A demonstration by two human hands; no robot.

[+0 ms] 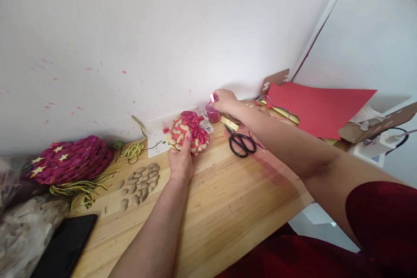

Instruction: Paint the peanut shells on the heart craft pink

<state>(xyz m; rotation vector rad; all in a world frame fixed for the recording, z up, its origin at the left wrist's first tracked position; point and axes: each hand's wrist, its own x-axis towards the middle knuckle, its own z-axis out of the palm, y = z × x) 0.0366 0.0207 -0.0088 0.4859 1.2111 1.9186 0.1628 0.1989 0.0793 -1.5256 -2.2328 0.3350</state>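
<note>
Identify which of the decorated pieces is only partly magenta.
The peanut-covered piece held in the left hand: some of its peanuts are bare tan. The stacked pieces at far left look magenta throughout, apart from yellow stars.

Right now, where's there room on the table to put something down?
The biggest bare patch of tabletop lies between the left forearm and the scissors. A smaller one sits between that forearm and the black tablet, below the peanuts. It's crowded around the pink cup and the red paper.
</note>
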